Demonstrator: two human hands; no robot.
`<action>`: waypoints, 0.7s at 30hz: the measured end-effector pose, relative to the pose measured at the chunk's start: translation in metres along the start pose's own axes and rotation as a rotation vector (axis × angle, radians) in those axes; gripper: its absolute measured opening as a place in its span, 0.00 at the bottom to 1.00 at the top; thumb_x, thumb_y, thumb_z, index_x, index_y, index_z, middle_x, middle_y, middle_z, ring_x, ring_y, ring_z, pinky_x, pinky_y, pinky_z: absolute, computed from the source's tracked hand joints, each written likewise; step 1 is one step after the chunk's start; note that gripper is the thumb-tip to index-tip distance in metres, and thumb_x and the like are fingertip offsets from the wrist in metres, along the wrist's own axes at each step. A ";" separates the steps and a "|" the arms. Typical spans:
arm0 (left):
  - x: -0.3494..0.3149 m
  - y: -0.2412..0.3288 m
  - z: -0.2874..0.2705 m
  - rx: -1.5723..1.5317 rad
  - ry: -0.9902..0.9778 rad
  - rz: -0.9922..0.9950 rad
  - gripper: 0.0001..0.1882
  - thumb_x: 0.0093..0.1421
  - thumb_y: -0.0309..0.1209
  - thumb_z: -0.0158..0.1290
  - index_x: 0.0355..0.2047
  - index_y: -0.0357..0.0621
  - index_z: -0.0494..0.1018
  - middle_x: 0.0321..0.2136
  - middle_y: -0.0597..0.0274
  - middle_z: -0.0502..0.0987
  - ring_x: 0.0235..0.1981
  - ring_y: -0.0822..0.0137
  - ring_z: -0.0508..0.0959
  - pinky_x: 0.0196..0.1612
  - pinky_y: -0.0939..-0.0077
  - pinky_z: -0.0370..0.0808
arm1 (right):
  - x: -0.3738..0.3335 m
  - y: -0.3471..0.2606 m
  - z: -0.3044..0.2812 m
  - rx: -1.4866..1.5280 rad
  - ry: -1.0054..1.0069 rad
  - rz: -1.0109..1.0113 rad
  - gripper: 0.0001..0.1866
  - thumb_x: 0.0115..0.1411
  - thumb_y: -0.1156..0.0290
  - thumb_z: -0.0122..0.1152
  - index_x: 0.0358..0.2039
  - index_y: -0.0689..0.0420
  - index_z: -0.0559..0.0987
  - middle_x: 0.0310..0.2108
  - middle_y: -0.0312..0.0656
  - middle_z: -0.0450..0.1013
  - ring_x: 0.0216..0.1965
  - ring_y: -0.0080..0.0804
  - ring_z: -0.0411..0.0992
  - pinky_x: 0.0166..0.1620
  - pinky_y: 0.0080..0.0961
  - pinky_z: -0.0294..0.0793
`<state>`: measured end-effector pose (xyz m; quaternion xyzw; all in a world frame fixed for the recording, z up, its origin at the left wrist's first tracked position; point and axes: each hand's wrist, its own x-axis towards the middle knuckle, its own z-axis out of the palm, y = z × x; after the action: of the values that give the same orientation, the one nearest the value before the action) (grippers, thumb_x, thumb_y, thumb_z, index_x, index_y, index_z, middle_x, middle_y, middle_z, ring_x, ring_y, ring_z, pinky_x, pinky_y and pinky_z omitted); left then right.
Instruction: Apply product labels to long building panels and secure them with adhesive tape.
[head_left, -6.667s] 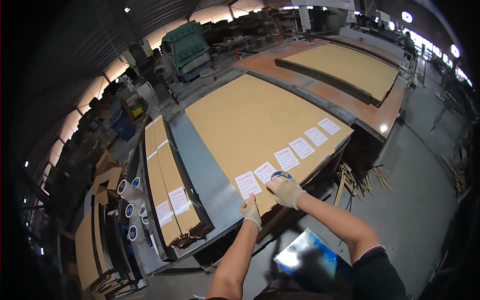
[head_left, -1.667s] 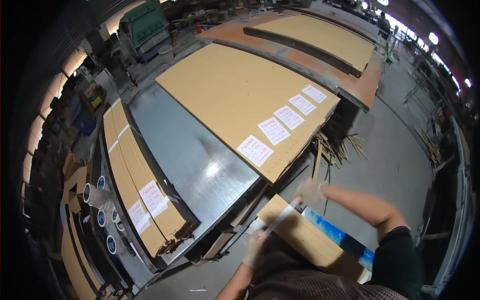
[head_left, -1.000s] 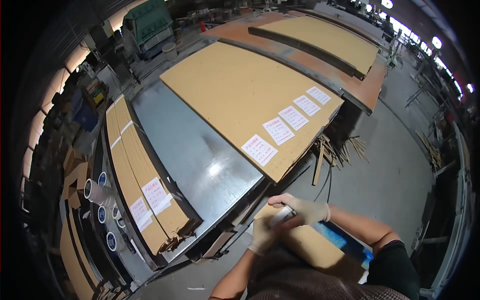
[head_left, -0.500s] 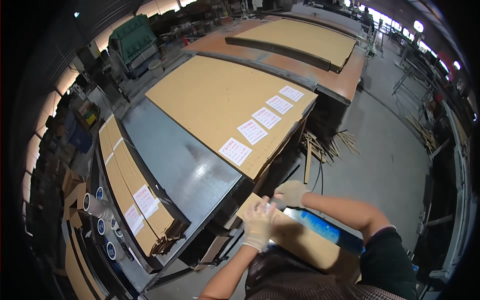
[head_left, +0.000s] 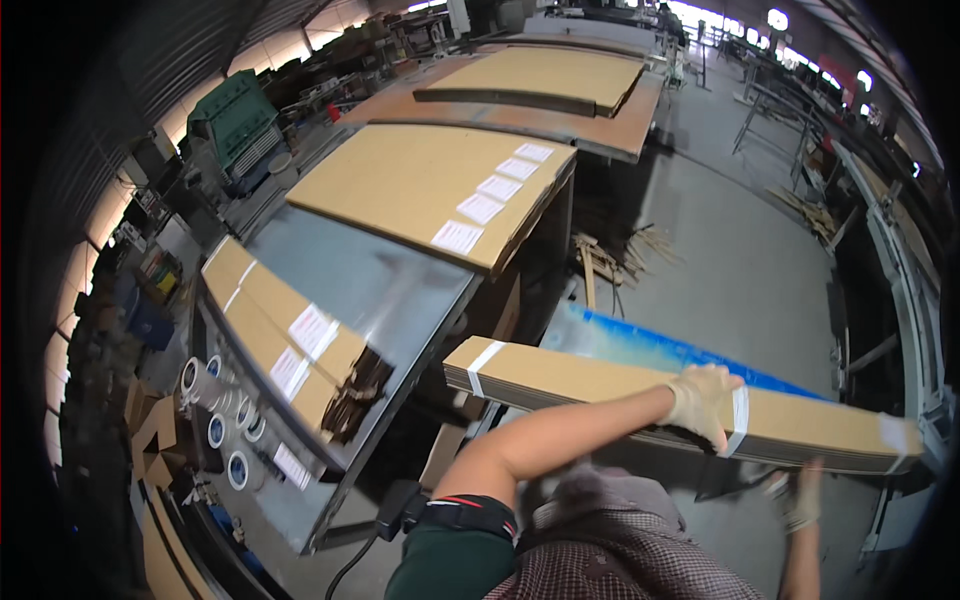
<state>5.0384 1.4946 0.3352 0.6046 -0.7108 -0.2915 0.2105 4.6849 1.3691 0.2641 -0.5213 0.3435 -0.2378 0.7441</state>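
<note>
A long bundle of brown board strips (head_left: 590, 378) lies slantwise in front of me, bound by white bands (head_left: 740, 420) near its ends and past the middle. My gloved left hand (head_left: 703, 402) reaches across the bundle and grips it just left of the middle band. Below the near edge, toward the bundle's right part, is my gloved right hand (head_left: 797, 498), smeared by motion. Its fingers are curled around something dark that I cannot make out. Under the bundle, a blue-edged surface (head_left: 640, 335) shows along the far side.
To the left, a metal-topped table (head_left: 400, 290) bears a stack of brown boards (head_left: 400, 180) with white labels, and a strapped bundle of strips (head_left: 265, 320). Tape rolls (head_left: 238, 470) hang beside it. Wood scraps (head_left: 620, 258) lie on the floor beyond.
My view has swung right. My left hand has moved from the bundle's left end to near its middle band; my right hand has moved from that end toward the right, below the near edge.
</note>
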 end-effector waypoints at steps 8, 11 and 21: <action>-0.177 -0.004 0.091 -0.045 0.425 0.103 0.61 0.36 0.46 0.70 0.66 0.38 0.50 0.58 0.41 0.63 0.60 0.44 0.65 0.64 0.56 0.60 | -0.016 -0.045 -0.084 -0.186 -0.137 -0.475 0.47 0.53 0.46 0.66 0.67 0.54 0.59 0.66 0.42 0.58 0.66 0.40 0.57 0.65 0.45 0.58; -0.205 0.018 0.113 -0.145 0.764 0.070 0.67 0.34 0.54 0.72 0.67 0.38 0.46 0.58 0.41 0.62 0.59 0.43 0.65 0.63 0.55 0.62 | -0.015 0.045 0.083 -0.458 -0.509 -0.099 0.63 0.32 0.49 0.84 0.67 0.53 0.59 0.67 0.40 0.58 0.69 0.38 0.53 0.71 0.43 0.47; -0.255 0.013 0.188 -0.296 0.850 -0.264 0.61 0.30 0.48 0.73 0.63 0.41 0.55 0.56 0.46 0.65 0.60 0.47 0.64 0.65 0.58 0.59 | 0.003 0.125 0.239 -0.739 -1.213 -0.260 0.23 0.71 0.55 0.39 0.57 0.55 0.71 0.52 0.43 0.73 0.53 0.33 0.73 0.57 0.32 0.72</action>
<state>4.9524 1.7764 0.2180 0.7193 -0.4292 -0.1403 0.5280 4.8681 1.5562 0.1989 -0.8159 -0.1367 0.1385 0.5445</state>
